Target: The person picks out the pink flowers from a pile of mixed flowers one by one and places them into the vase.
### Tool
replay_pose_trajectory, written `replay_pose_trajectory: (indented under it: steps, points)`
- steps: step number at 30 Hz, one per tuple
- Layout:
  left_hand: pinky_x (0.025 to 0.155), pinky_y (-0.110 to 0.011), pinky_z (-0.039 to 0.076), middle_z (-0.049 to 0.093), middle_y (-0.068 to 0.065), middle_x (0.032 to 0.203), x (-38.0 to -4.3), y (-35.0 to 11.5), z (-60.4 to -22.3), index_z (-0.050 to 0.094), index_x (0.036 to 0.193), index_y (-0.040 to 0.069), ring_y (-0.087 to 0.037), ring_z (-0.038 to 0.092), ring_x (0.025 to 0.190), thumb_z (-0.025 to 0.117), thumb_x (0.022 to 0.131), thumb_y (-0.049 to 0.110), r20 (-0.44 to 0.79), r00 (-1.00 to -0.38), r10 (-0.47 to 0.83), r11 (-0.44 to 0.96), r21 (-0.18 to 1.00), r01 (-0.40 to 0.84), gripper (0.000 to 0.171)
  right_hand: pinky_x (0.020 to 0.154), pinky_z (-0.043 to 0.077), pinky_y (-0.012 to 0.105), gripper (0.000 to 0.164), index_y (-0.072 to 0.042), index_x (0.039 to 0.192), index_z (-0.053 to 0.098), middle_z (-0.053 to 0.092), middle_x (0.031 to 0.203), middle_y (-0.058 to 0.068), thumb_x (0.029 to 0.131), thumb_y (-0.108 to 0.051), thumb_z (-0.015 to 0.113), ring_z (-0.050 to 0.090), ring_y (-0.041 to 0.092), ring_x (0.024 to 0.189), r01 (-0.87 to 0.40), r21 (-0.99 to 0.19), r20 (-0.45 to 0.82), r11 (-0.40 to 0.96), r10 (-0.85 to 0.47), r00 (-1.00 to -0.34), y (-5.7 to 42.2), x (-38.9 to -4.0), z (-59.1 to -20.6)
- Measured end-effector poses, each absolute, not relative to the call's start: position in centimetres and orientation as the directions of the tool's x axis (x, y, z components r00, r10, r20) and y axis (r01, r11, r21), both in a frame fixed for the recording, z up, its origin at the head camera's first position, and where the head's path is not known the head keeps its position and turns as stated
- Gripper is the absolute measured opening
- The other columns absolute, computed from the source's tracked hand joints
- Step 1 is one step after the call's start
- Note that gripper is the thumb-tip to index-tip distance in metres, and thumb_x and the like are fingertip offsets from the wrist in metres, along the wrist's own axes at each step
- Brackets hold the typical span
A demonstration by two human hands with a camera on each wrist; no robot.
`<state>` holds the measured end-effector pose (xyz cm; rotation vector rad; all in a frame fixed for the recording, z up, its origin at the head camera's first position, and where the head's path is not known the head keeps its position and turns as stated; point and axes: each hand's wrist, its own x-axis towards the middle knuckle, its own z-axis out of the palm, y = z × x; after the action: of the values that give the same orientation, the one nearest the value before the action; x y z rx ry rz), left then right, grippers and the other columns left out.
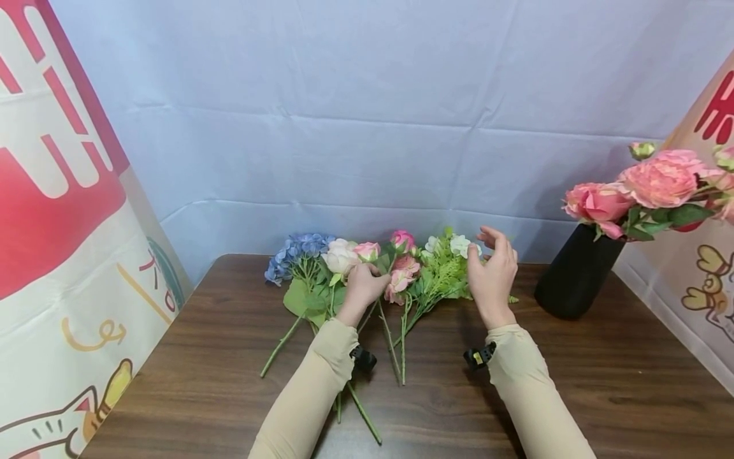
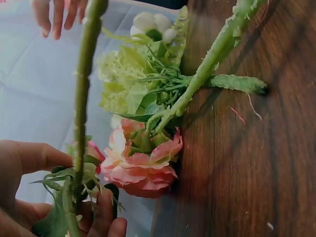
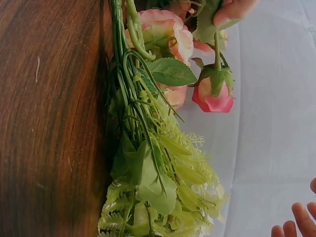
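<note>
Just below the blooms my left hand (image 1: 364, 288) pinches the leafy stem of a pink rose (image 1: 403, 240); in the right wrist view its rosebud (image 3: 213, 94) hangs under the fingertips. A peach-pink flower (image 2: 140, 158) lies beside it. To the left are a white rose (image 1: 341, 256), a light pink rose (image 1: 367, 250) and a blue hydrangea (image 1: 298, 252). My right hand (image 1: 494, 274), fingers apart and holding nothing, is raised beside a green spray (image 1: 438, 277) with white blossoms (image 1: 460, 245). Several stems cross on the table, partly hidden by my left arm.
A black vase (image 1: 579, 274) with pink peonies (image 1: 659, 178) stands at the right of the brown wooden table (image 1: 218, 357). Behind the table hangs a pale blue cloth (image 1: 373, 127). Printed curtains (image 1: 57, 223) flank both sides.
</note>
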<state>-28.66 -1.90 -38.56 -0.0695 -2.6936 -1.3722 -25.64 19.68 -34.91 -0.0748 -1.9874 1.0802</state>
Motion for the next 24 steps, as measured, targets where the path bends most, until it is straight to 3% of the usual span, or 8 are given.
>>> replay_pose_trajectory:
  steps: [4,10,17,21,24]
  points:
    - [0.058,-0.027,0.044,0.061,-0.005,0.077,-28.6,-1.8,-38.6,0.062,0.073,0.007,-0.018,0.053,0.068,0.078,0.075,0.022,0.088,-0.996,-0.001,0.551,0.831,0.073,0.022,0.081,0.044,0.043,0.033,-0.005,0.122,0.057,0.064,0.111,0.013,0.089,-0.008,0.059,0.051,0.030,0.105,-0.325,-0.711,0.653,0.624,0.412,-0.636,19.7,-25.6,-35.0]
    - [0.056,-0.027,0.042,0.060,-0.004,0.064,-28.6,-1.8,-38.3,0.059,0.060,0.008,-0.019,0.052,0.063,0.079,0.074,0.023,0.119,-0.993,-0.017,0.576,0.813,0.088,0.028,0.081,0.043,0.043,0.034,-0.006,0.122,0.057,0.064,0.111,0.012,0.089,-0.008,0.060,0.051,0.029,0.106,-0.324,-0.711,0.653,0.624,0.415,-0.633,19.8,-25.7,-35.0]
    - [0.061,-0.029,0.043,0.062,-0.003,0.067,-28.3,-1.7,-37.8,0.064,0.062,0.008,-0.020,0.054,0.067,0.077,0.077,0.026,0.140,-0.990,-0.003,0.595,0.796,0.111,0.027,0.082,0.044,0.044,0.034,-0.007,0.124,0.056,0.063,0.113,0.012,0.090,-0.009,0.059,0.050,0.029,0.108,-0.318,-0.717,0.643,0.620,0.414,-0.644,19.7,-25.8,-35.1]
    - [0.067,-0.031,0.042,0.062,-0.005,0.064,-28.2,-1.6,-37.4,0.062,0.059,0.007,-0.023,0.055,0.071,0.076,0.077,0.025,0.185,-0.983,-0.002,0.590,0.794,0.148,0.029,0.081,0.043,0.037,0.033,-0.007,0.124,0.056,0.063,0.113,0.011,0.090,-0.011,0.058,0.050,0.028,0.107,-0.320,-0.715,0.644,0.622,0.409,-0.646,19.8,-25.7,-35.1]
    - [0.071,-0.034,0.045,0.067,-0.008,0.072,-27.8,-1.6,-36.8,0.068,0.067,0.006,-0.026,0.058,0.077,0.075,0.076,0.026,0.196,-0.981,-0.009,0.554,0.817,0.159,0.024,0.080,0.042,0.034,0.033,-0.007,0.123,0.057,0.063,0.113,0.012,0.091,-0.011,0.058,0.050,0.028,0.107,-0.321,-0.712,0.645,0.624,0.400,-0.651,19.6,-25.7,-35.2]
